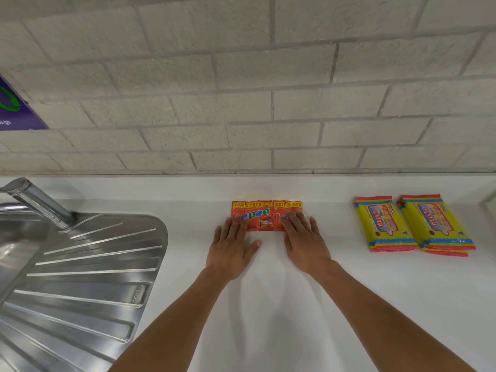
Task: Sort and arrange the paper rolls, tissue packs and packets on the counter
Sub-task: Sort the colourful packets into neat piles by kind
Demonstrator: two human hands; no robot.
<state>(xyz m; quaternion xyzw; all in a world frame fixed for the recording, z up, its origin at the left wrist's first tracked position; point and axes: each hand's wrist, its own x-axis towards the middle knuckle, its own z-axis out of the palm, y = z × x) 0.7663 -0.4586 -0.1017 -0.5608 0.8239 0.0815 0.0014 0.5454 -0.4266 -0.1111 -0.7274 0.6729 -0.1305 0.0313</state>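
Observation:
Two red packets (pixel 259 214) lie side by side, flat on the white counter (pixel 268 304) near the wall. My left hand (pixel 232 247) rests flat with its fingertips on the left packet's near edge. My right hand (pixel 304 241) lies flat too, its fingers covering the lower part of the right packet. Neither hand grips anything. To the right, two yellow wipe packs (pixel 383 224) (pixel 434 224) lie next to each other, each on top of another pack.
A steel sink drainer (pixel 88 269) and tap (pixel 35 200) fill the left side. A grey brick wall (pixel 241 103) backs the counter. A purple box corner (pixel 16 108) shows at the far left.

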